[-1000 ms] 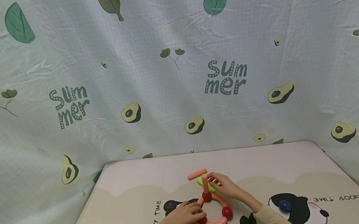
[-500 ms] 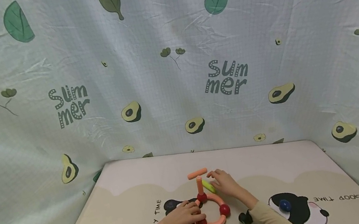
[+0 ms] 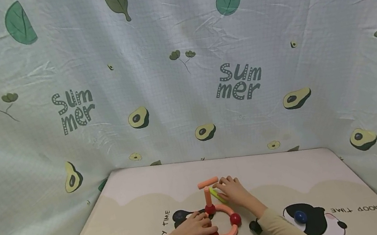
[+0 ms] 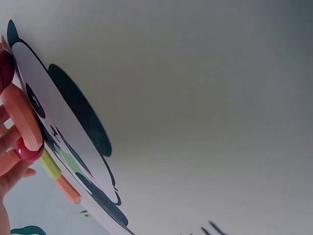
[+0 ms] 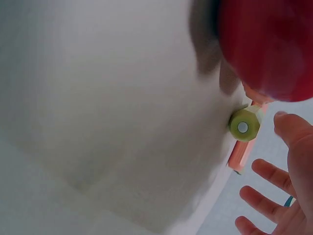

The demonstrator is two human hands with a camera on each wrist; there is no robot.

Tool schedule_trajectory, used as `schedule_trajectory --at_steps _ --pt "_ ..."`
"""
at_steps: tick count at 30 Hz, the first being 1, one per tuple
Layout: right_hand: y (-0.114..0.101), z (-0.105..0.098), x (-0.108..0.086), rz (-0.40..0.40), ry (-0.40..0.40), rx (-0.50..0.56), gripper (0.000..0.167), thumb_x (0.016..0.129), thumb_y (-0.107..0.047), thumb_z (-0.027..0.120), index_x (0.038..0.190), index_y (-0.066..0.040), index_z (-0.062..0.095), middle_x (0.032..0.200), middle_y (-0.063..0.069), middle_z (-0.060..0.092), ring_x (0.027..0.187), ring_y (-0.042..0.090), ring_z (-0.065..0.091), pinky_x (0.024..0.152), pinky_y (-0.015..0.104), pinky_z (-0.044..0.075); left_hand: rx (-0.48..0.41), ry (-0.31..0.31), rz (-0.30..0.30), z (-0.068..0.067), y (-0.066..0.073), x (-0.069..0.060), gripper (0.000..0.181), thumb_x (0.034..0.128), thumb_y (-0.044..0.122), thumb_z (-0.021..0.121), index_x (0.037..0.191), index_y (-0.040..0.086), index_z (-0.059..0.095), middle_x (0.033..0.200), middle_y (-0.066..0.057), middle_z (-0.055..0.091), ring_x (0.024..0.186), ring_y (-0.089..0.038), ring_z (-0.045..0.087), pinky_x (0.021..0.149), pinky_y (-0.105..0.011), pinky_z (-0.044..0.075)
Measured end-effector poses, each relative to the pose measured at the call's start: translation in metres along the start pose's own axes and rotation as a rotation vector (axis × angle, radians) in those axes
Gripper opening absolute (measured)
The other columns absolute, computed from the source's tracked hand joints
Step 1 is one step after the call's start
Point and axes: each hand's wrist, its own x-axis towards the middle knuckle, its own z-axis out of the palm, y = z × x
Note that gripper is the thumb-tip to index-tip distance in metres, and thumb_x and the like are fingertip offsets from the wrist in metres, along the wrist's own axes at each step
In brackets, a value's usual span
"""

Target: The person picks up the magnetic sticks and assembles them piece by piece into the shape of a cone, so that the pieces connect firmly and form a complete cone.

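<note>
On the mat, a ring of curved orange rods joined by red balls lies in front of me. A straight orange rod stands upright on the ring's far ball. My left hand holds the ring's near left side, its fingers around a curved rod and covering part of it. Beyond the ring lies a yellow-green rod, seen end-on in the right wrist view. My right hand hovers beside that rod with fingers spread; the right wrist view shows a gap between thumb and rod.
Another straight orange rod lies farther back, close to the right fingertips. A dark blue ball sits to the right on a printed panda. A patterned curtain hangs behind the mat and along its sides.
The upright rod and the ball under it have shifted left as the ring turned slightly. My right hand has come away from the upright rod to the yellow-green rod. The left hand keeps its hold.
</note>
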Motion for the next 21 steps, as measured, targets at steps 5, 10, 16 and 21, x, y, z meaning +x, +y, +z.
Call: schedule_trajectory --at_steps 5,10,16,21 --pt "0.002 0.003 0.000 -0.025 -0.035 -0.006 0.028 0.086 -0.031 0.056 0.113 -0.026 0.057 0.101 0.004 0.054 0.090 0.023 0.047 0.070 0.039 0.035 -0.007 0.000 -0.005 0.002 0.001 0.002 0.033 0.0888 0.046 0.044 0.112 0.025 0.054 0.091 0.009 0.055 0.091 -0.010 0.046 0.080 -0.026 0.038" --pt "0.004 0.007 -0.001 -0.059 -0.039 -0.022 0.025 0.085 -0.034 0.057 0.109 -0.029 0.060 0.101 0.003 0.054 0.091 0.022 0.047 0.069 0.039 0.035 0.012 -0.001 -0.001 0.002 0.002 0.005 0.033 0.0888 0.047 0.043 0.111 0.026 0.055 0.090 0.010 0.054 0.089 -0.008 0.045 0.079 -0.025 0.036" --pt "0.006 0.011 -0.002 -0.084 -0.012 -0.058 0.023 0.084 -0.030 0.059 0.107 -0.028 0.060 0.097 0.000 0.056 0.087 0.019 0.046 0.068 0.036 0.035 0.014 -0.015 -0.003 0.001 0.003 0.007 0.032 0.0892 0.046 0.043 0.110 0.026 0.055 0.089 0.010 0.054 0.089 -0.008 0.045 0.080 -0.025 0.036" --pt "0.006 0.010 -0.003 -0.076 0.000 -0.071 0.022 0.084 -0.023 0.059 0.106 -0.025 0.061 0.091 -0.001 0.058 0.084 0.018 0.047 0.066 0.034 0.035 0.010 -0.014 -0.003 0.001 0.003 0.007 0.032 0.0892 0.046 0.043 0.110 0.026 0.055 0.089 0.010 0.053 0.088 -0.008 0.045 0.079 -0.025 0.036"
